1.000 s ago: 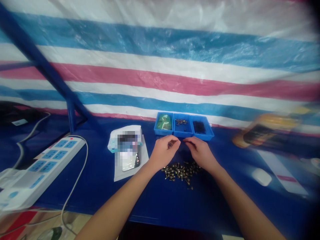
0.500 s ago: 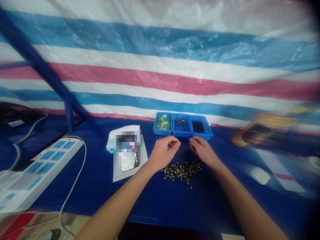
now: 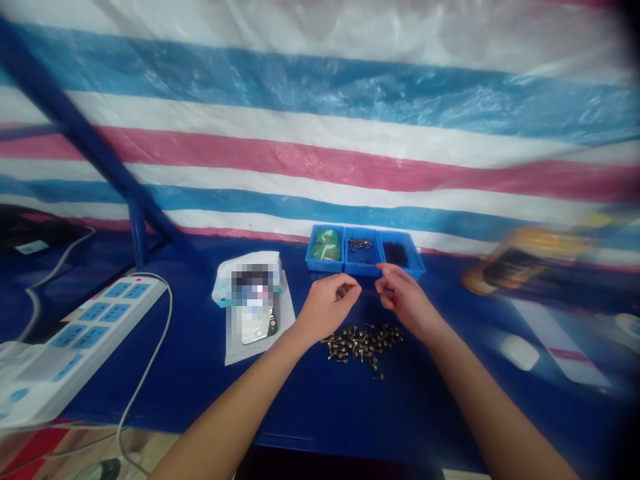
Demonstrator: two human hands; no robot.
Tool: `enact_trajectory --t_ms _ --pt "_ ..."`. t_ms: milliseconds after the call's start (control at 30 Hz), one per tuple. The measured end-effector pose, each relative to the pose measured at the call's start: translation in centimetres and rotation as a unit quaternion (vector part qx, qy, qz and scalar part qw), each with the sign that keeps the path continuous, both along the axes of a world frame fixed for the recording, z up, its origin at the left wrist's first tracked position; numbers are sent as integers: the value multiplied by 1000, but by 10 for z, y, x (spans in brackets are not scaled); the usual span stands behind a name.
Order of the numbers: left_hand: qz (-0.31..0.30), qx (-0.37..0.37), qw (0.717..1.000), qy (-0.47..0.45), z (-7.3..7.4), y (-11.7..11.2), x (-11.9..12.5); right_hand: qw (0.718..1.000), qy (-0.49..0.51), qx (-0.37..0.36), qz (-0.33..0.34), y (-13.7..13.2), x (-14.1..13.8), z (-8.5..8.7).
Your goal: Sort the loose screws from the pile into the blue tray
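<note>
My left hand hovers over the far edge of a pile of small brass-coloured screws. Its thumb and fingers are curled together, and whatever lies inside the curl is too dark to make out. Across a small gap, my right hand has its index finger stretched forward and the other fingers loosely bent, with nothing visible in them. Just beyond the hands stand three joined blue bins: the left bin with a green plastic bag, the middle bin with small metal screws, the right bin with black small parts.
On the left lie a phone over white paper, a soft white pack and a white power strip with its cable. A blurred yellow-lidded container and a white rounded case are on the right. Striped sheeting hangs behind.
The pinch of my right hand has loosened, its index finger now extends towards the right bin, and the small thing at its fingertips no longer shows. My left hand has hardly moved.
</note>
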State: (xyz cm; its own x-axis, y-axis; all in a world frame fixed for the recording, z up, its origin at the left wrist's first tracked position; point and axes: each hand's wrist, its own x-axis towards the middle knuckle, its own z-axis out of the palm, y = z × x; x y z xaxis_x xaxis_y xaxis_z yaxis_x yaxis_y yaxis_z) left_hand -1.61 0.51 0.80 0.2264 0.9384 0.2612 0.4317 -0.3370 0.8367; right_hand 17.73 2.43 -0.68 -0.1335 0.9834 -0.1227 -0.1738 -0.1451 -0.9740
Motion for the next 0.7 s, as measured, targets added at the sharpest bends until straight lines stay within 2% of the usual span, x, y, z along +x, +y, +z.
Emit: enact_trajectory --t_ms 67,100,167,233,300,400,700 --pt "1 2 1000 3 0 0 0 992 -114 51 20 0 5 1" --pt "3 2 1000 4 0 0 -1 979 -182 82 48 -1 9 2" --pt "3 2 1000 8 0 1 -2 929 -317 135 133 -2 20 5" --pt "-3 1 1000 10 0 0 -2 876 -412 130 214 -4 30 7" --pt "-11 -1 1000 13 0 0 -2 848 -446 113 262 -6 38 7" --pt "-19 0 1000 17 -2 0 -1 840 -449 113 283 -5 42 3" --pt "-18 -1 1000 22 -4 1 -1 837 -461 150 254 -6 32 -1"
